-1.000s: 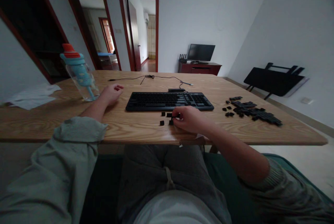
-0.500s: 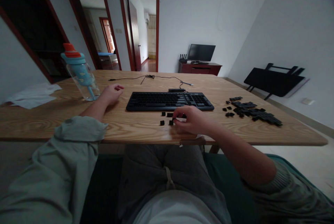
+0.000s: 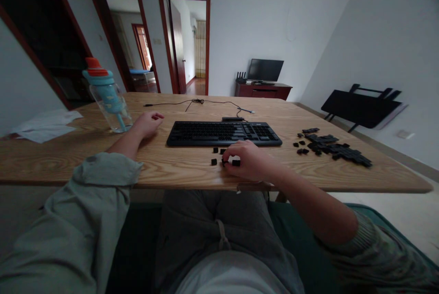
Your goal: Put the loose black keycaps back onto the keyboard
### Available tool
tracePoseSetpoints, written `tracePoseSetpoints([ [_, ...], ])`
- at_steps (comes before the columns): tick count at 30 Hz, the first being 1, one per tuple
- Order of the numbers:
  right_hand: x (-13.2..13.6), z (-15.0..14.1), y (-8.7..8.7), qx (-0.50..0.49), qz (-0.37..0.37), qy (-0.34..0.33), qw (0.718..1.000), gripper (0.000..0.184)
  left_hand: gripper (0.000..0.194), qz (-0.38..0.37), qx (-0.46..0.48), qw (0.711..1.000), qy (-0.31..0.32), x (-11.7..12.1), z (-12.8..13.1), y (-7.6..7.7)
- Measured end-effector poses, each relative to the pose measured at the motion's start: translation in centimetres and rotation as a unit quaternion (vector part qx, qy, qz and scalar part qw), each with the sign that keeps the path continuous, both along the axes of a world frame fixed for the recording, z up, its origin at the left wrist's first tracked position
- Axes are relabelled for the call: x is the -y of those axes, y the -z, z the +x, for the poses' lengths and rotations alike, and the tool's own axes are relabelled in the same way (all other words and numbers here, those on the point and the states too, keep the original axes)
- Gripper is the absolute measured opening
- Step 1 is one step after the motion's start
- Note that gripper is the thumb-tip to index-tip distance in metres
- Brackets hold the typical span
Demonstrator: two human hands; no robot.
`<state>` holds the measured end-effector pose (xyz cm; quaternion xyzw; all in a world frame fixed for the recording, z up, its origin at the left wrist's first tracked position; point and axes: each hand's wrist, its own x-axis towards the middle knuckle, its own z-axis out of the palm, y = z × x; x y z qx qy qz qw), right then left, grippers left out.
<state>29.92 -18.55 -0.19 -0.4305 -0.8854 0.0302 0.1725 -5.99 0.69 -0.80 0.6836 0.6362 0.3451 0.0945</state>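
Note:
In the head view my right hand (image 3: 248,160) is low over the front of the table, thumb and index finger closed on a small black keycap (image 3: 224,163). Just beside those fingertips lies another keycap (image 3: 236,163), and more loose ones, such as a square keycap (image 3: 214,162), sit to the left. Behind them stretches a black keyboard (image 3: 219,133). My left hand (image 3: 149,124) rests on the table left of the keyboard, its fingers loosely bent and apart, with nothing in them. Part of the keycap group is hidden by my right hand.
A pile of black keycaps (image 3: 338,148) is spread on the right of the table (image 3: 192,173). Left of my left hand stands a clear bottle (image 3: 111,106) with an orange lid, near white papers (image 3: 44,125). A thin cable (image 3: 197,101) runs behind the keyboard.
My right hand has shifted slightly left and down, fingertips now at the front-row keycap; a keycap beside them has come into view. My left hand stays put.

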Motion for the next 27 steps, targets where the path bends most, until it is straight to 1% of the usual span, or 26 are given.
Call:
tracePoseSetpoints([
  [3, -0.3, 0.4, -0.2, -0.033, 0.019, 0.005, 0.999, 0.014, 0.027, 0.004, -0.003, 1.000, -0.001, 0.0, 0.0, 0.0],
  [5, -0.4, 0.8, -0.6, -0.064, 0.025, 0.024, 0.997, 0.013, 0.028, 0.004, 0.000, 1.000, 0.004, -0.2, -0.1, 0.2],
  [8, -0.4, 1.0, -1.3, -0.070, 0.008, 0.054, 0.996, 0.013, 0.028, 0.002, 0.004, 1.000, 0.007, -0.4, -0.3, 0.3],
  [10, -0.4, 0.8, -1.4, -0.052, -0.012, 0.052, 0.997, 0.015, 0.028, 0.001, 0.001, 1.000, 0.005, -0.4, -0.2, 0.3],
  [12, -0.5, 0.5, -1.2, -0.028, -0.021, 0.043, 0.998, 0.015, 0.026, -0.003, -0.001, 1.000, 0.002, -0.2, -0.1, 0.2],
  [17, -0.9, 0.0, -0.4, 0.006, -0.009, 0.030, 0.999, 0.016, 0.024, -0.008, 0.000, 1.000, 0.007, 0.2, 0.2, -0.1],
  [22, -1.1, -0.4, -0.4, -0.004, -0.023, 0.022, 0.999, 0.016, 0.021, -0.001, -0.001, 1.000, 0.005, 0.2, 0.2, -0.2],
  [27, -1.4, -1.0, 0.0, -0.032, -0.034, 0.027, 0.999, 0.016, 0.027, -0.005, -0.011, 1.000, 0.007, 0.4, 0.2, -0.4],
])
